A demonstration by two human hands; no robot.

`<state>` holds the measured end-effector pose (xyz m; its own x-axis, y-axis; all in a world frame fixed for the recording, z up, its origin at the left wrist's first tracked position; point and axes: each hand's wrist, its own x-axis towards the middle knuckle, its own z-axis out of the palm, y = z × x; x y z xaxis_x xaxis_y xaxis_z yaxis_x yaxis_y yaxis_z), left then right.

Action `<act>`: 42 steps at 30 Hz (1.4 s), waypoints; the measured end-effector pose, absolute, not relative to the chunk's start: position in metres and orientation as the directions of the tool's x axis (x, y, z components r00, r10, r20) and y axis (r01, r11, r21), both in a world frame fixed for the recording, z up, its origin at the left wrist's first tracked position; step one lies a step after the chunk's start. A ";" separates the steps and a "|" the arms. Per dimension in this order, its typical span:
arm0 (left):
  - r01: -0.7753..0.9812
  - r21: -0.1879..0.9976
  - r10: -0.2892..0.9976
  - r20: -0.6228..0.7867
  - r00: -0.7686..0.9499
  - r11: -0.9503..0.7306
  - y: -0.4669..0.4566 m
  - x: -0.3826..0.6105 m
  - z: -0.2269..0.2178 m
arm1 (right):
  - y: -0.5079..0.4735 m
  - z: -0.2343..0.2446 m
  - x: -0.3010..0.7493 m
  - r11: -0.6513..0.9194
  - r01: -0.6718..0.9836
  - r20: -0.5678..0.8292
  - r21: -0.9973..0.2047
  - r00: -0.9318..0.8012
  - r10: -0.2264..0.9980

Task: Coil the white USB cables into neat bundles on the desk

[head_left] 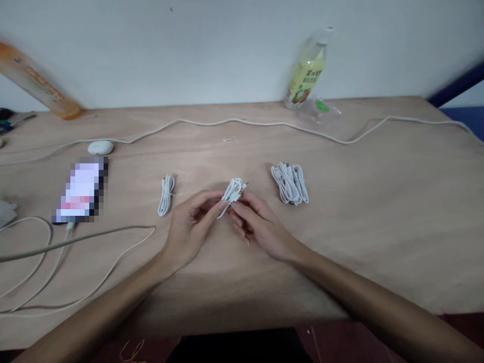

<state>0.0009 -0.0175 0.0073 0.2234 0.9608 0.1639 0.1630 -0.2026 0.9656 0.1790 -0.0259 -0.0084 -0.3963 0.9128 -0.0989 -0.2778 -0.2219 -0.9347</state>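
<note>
Between my two hands, just above the middle of the table, is a coiled white cable (233, 190) with its plug ends pointing up to the right. My left hand (194, 222) pinches its left side between thumb and fingers. The thumb and fingers of my right hand (259, 219) close on its lower right side. One bundled white cable (166, 195) lies on the table to the left of my hands. To their right rests a pile of several bundled white cables (290, 184).
A phone (80, 189) with a charging cord and a white earbud case (100, 147) lie at left. Small white scraps (230, 140) sit beyond my hands. A long white cord (264, 122) crosses the wooden table (378, 217). Bottles (308, 73) stand at the wall.
</note>
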 end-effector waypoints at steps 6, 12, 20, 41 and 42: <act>0.303 0.884 0.907 0.248 0.341 -0.355 -0.021 -0.001 0.010 | -0.029 -0.007 0.179 -0.135 -0.209 -0.049 -0.969 -0.373 0.926; 0.356 0.858 0.905 0.247 0.347 -0.371 -0.025 0.000 0.005 | -0.028 -0.008 0.178 -0.136 -0.232 -0.044 -0.963 -0.361 0.932; 0.422 0.847 0.930 0.200 0.309 -0.322 -0.031 0.007 0.005 | -0.027 -0.007 0.174 -0.175 -0.299 -0.054 -0.938 -0.373 0.926; 0.143 0.983 0.984 0.088 0.154 -0.111 -0.031 0.011 0.006 | -0.035 -0.004 0.179 0.296 0.244 0.259 -0.924 -0.170 0.951; 0.121 0.988 0.986 0.078 0.149 -0.096 -0.031 0.012 0.007 | -0.034 -0.005 0.180 0.337 0.292 0.295 -0.895 -0.178 0.939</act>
<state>0.0119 -0.0306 0.0072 0.1489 0.9858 0.0776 0.1208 -0.0960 0.9880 0.1804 -0.0345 -0.0049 -0.1777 0.9387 0.2953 0.2922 0.3369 -0.8950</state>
